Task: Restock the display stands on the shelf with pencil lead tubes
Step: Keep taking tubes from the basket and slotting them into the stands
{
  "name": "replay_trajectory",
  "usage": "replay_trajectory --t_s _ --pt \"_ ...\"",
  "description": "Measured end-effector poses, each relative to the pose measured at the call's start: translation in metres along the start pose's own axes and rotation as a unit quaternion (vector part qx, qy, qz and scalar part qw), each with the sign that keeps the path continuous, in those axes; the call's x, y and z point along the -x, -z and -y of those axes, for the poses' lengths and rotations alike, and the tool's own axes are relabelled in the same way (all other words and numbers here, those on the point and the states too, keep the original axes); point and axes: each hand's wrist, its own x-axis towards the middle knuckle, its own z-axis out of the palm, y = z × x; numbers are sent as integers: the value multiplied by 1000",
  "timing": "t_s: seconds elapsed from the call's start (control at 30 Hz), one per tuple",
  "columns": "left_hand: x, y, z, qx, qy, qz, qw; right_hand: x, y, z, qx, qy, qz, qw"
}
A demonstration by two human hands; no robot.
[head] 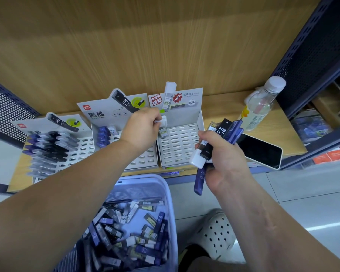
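Now | shelf (214, 107): three display stands along its front edge | basket (145, 179): one, below that edge, many loose tubes | right stand (181, 146): slots bare | left hand (143, 128), nearer: pinches one white-capped tube (163, 130), nearly upright, over rear-left corner of right stand | right hand (224, 165): grips bundle of tubes (227, 132), number unclear

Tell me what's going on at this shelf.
A person is restocking pencil leads. Their left hand pinches a white-capped clear lead tube over the rightmost white slotted cardboard stand. Their right hand grips a bundle of black and blue tubes. More tubes lie in the lilac plastic basket below.
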Motion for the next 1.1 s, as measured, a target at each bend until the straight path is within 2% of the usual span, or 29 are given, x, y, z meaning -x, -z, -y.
replay_trajectory --t_s 0.37,0.5,0.6,0.67,0.73,0.77,0.83,0.87,0.93,1.1 --pt "-13 0 10 -32 -32 69 997 -1 0 0 5 4 0 1000" --pt "-10 -7 11 -44 -48 50 997 -2 1 -1 9 4 0 1000" --pt "-2 -12 8 -69 -39 66 995 -2 -1 0 8 2 5 1000" --pt "9 -8 -3 -52 -13 35 998 -1 -2 0 3 5 8 1000" --pt "24 3 -28 44 48 -21 998 -1 -3 0 -4 13 9 1000" --pt "32 11 -47 132 103 -23 986 -2 -2 0 -5 17 6 1000" --pt "50 24 -81 320 207 32 924 -3 -1 -1 -2 25 -3 1000" --pt "58 28 -94 372 234 61 896 -3 0 -2 -1 28 -7 1000" --pt "70 30 -111 417 257 92 867 -2 0 -3 4 31 -12 999" --pt "74 29 -113 479 327 77 811 4 -2 -4 0 30 10 1000"
